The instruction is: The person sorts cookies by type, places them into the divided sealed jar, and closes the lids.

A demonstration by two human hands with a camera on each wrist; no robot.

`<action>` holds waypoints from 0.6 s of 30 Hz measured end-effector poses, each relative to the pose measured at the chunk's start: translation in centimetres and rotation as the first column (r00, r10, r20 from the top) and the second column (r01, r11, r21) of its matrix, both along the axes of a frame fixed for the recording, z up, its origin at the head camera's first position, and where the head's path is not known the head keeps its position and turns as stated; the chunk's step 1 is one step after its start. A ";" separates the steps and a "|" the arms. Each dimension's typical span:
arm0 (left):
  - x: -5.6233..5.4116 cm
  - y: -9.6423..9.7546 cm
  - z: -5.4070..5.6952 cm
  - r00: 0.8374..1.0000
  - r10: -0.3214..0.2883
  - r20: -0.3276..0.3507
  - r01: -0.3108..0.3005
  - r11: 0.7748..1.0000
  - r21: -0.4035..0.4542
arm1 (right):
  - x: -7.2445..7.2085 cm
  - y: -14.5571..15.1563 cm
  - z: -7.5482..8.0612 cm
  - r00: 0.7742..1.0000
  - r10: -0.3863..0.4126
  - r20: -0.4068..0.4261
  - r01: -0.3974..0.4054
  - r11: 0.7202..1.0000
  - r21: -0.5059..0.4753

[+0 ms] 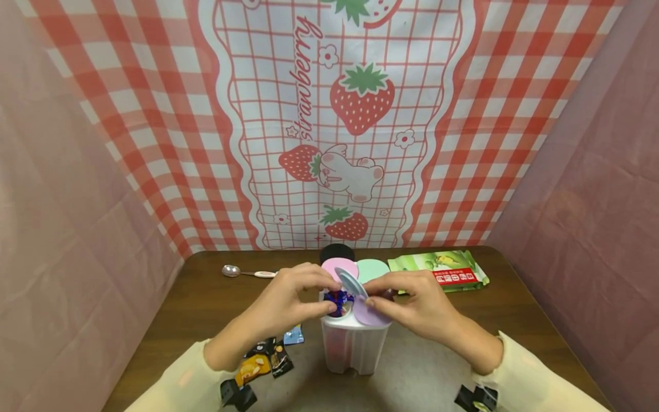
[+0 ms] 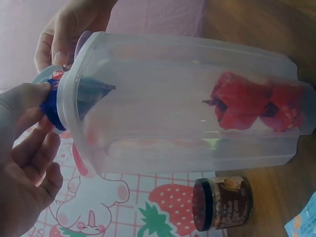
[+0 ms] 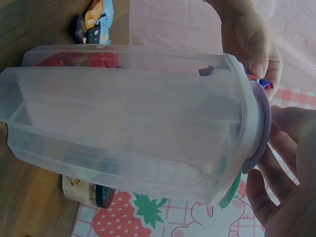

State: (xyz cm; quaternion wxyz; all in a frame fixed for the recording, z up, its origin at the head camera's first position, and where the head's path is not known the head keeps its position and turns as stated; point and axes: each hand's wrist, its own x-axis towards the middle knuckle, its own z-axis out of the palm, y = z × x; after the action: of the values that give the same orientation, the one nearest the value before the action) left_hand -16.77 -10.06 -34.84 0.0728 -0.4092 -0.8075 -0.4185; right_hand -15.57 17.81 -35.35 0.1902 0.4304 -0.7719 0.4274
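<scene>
A clear multi-compartment container (image 1: 355, 350) with a white rim stands upright in front of me. Its round lids are pink (image 1: 340, 268), mint green (image 1: 373, 269) and purple (image 1: 372, 313); a grey-blue lid (image 1: 350, 280) is tilted up. My left hand (image 1: 296, 294) pinches a blue-wrapped snack (image 2: 52, 103) at the uncovered opening, its pointed end inside the compartment. My right hand (image 1: 419, 300) holds the raised grey-blue lid between thumb and fingers. Through the wall in the left wrist view, red-wrapped snacks (image 2: 242, 101) lie at the bottom.
Left of the container lie an orange packet (image 1: 252, 368), black packets (image 1: 280, 359) and a light-blue packet (image 1: 294, 335). A spoon (image 1: 231, 270) lies farther back. Behind stands a black-lidded jar (image 1: 337, 252); a green packet (image 1: 453, 269) lies at the back right.
</scene>
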 end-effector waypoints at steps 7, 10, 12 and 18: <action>-0.1 0.5 0.5 1.000 -0.005 -0.015 0.005 1.000 -0.023 | 0.0 0.1 0.2 1.000 -0.012 -0.020 0.012 1.000 0.003; 0.0 0.5 0.4 0.999 0.002 -0.039 -0.004 0.998 -0.067 | 0.0 0.1 0.2 0.999 -0.025 -0.027 0.025 1.000 0.007; 0.1 0.3 0.2 0.998 0.010 -0.056 -0.015 0.995 -0.097 | 0.1 0.1 0.1 0.999 -0.030 -0.027 0.030 1.000 0.006; 0.3 -0.3 -0.7 0.996 0.025 -0.091 -0.032 0.996 -0.082 | 0.0 0.0 0.0 0.999 -0.029 -0.016 0.029 1.000 -0.002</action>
State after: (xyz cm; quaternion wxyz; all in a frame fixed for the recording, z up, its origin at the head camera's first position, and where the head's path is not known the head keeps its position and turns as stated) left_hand -16.46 -10.32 -35.49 0.0979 -0.4188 -0.8261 -0.3643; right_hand -15.58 17.82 -35.34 0.2032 0.4223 -0.7761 0.4219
